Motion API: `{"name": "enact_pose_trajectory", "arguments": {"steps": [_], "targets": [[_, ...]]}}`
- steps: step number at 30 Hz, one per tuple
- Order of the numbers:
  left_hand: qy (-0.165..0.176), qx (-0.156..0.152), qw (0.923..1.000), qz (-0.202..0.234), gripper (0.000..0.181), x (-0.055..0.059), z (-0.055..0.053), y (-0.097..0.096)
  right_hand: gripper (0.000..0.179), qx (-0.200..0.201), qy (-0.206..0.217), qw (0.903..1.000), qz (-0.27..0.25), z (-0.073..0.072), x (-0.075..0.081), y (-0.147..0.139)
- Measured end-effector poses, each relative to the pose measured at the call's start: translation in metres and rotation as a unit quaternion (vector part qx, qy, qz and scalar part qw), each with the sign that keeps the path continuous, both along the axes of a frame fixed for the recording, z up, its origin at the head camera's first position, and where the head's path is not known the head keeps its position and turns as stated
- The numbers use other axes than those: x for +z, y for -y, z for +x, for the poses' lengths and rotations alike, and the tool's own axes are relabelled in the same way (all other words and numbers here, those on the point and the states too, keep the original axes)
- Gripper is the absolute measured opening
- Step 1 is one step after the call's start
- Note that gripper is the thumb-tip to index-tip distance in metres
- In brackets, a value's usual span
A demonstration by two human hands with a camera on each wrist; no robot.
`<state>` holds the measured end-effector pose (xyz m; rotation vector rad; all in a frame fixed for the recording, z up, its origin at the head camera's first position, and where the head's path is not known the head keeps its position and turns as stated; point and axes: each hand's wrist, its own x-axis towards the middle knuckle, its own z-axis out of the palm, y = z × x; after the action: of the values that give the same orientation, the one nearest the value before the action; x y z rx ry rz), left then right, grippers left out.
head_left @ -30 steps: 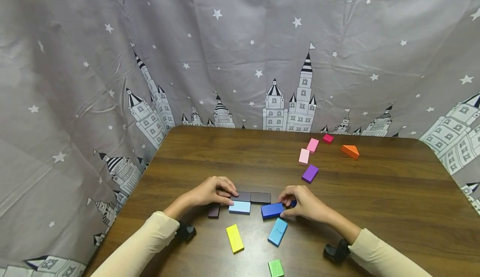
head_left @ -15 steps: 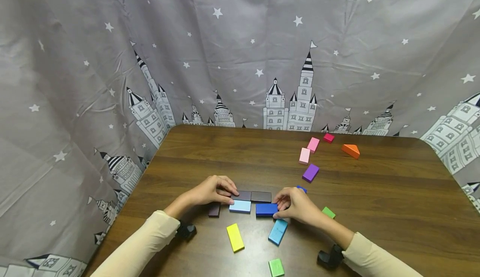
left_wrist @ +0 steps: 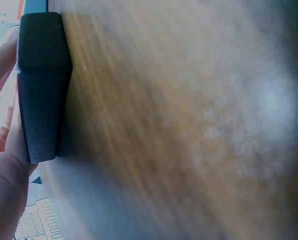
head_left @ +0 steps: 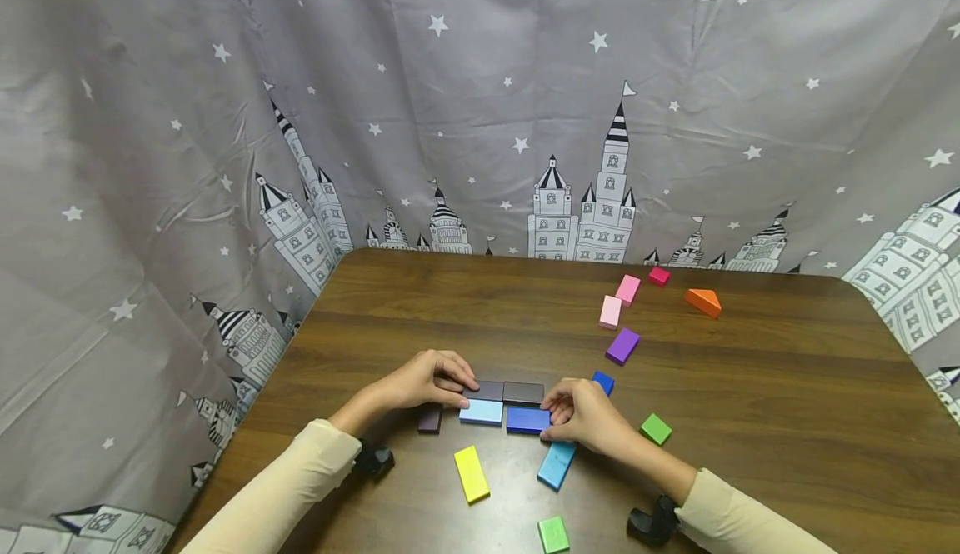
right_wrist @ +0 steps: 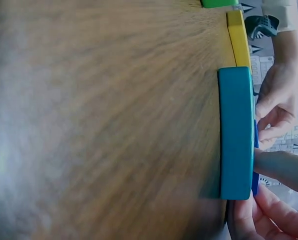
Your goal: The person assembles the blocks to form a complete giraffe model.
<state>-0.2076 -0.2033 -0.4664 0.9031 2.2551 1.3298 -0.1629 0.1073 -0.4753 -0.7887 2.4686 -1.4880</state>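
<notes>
Grey curtain (head_left: 465,62) printed with white stars (head_left: 438,25) and castles (head_left: 552,217), brown wood-grain table (head_left: 787,387) before it

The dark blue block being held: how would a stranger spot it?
On the brown table, find the right hand. Its fingers hold the dark blue block, beside a pale blue block. Unlike the other dark blue block, beyond the hand, it lies close alongside a dark grey block.

A grey curtain (head_left: 450,92) — white stars (head_left: 438,25), castles (head_left: 613,196) — hangs behind a brown wooden table (head_left: 420,304).
</notes>
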Motion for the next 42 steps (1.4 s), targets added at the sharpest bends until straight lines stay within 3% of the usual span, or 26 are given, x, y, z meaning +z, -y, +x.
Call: {"name": "enact_pose_trajectory", "arguments": {"steps": [19,42], "targets": [[0.004,-0.001,1.0,0.002,0.024,-0.002,-0.002,0.0,0.032,-0.019,-0.053,0.9977,0.038,0.002,0.0,0.008],[-0.001,-0.003,1.0,0.005,0.024,0.0,0.0,0.001,0.032,-0.016,-0.058,0.9976,0.034,-0.001,-0.001,0.011]]}}
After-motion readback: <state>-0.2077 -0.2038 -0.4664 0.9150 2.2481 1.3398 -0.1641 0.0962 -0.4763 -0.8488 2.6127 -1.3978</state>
